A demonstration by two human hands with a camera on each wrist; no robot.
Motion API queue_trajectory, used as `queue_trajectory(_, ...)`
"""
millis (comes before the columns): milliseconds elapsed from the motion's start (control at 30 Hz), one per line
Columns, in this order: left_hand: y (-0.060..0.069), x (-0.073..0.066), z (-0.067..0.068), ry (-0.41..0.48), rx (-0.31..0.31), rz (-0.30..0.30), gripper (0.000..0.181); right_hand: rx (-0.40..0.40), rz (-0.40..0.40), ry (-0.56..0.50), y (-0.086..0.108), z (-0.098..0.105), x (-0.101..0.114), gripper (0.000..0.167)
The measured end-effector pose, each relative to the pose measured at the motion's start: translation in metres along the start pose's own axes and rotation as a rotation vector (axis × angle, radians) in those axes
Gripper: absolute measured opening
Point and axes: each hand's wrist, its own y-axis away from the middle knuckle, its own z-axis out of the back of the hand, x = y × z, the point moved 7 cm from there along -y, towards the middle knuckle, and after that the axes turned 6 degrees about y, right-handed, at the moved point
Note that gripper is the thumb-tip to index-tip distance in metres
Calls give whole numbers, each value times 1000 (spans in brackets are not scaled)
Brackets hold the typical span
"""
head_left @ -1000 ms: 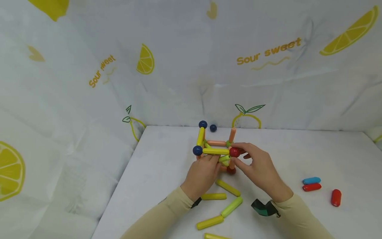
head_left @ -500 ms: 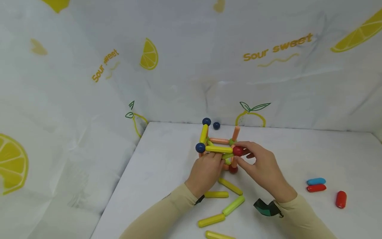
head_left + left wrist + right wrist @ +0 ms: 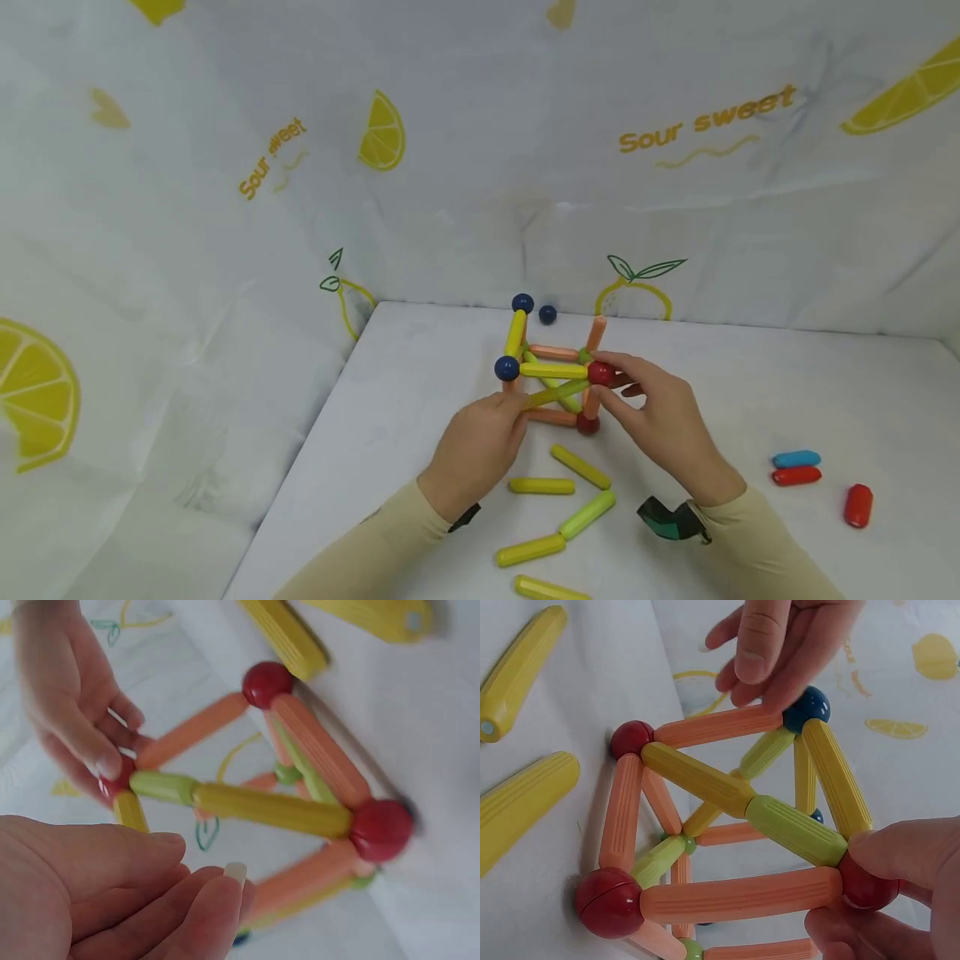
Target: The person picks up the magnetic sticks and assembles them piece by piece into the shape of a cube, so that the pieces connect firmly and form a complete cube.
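Observation:
A box-shaped frame of magnetic sticks and balls stands on the white table, with orange sticks at its base and uprights. My right hand [image 3: 663,421] pinches the red ball [image 3: 600,373] at its near upper right corner between thumb and fingers. From that ball a light green stick [image 3: 795,829] and a yellow stick [image 3: 697,778], joined end to end, slope down to a red ball [image 3: 382,829] at the lower left. Beside this diagonal is my left hand [image 3: 480,446], its fingers loosely bent and holding nothing in the left wrist view. A dark blue ball [image 3: 507,368] tops the near left corner.
Loose yellow sticks [image 3: 542,486] and a loose light green stick [image 3: 588,515] lie in front of the frame. On the right are a blue piece [image 3: 797,459] and red pieces [image 3: 858,506]. A spare dark blue ball [image 3: 548,315] sits behind, near the printed backdrop.
My left hand has drawn back left and toward me from the diagonal sticks, uncovering them. My right hand stays on the red ball. The head view has shifted slightly.

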Motion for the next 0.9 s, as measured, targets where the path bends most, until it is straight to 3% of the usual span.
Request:
queue_trajectory(67,3,14,4,24,-18,42,21,-2,0,5,-1,2,0,50)
queue_trajectory(167,2,39,-1,53,-8,140,21,-1,-4,9,-1,4,-1,50)
queue_trajectory(300,-3,66,-22,148,92,297,35,14,-15,2,0,3,-1,51)
queue_trajectory(433,-2,81,-41,284,186,422,41,31,-23,-24,0,3,-1,52)
queue_trajectory(533,0,85,-46,329,199,458,37,44,-57,-50,-1,3,-6,48)
queue_trajectory(667,-2,87,-48,354,199,464,32,88,-182,-91,-11,-3,-34,42)
queue_trajectory(800,-4,88,-48,382,204,462,28,234,-288,-119,-32,-27,-73,48)
queue_trajectory(900,-5,89,-50,404,211,455,26,376,-299,-158,-43,-50,-93,55)
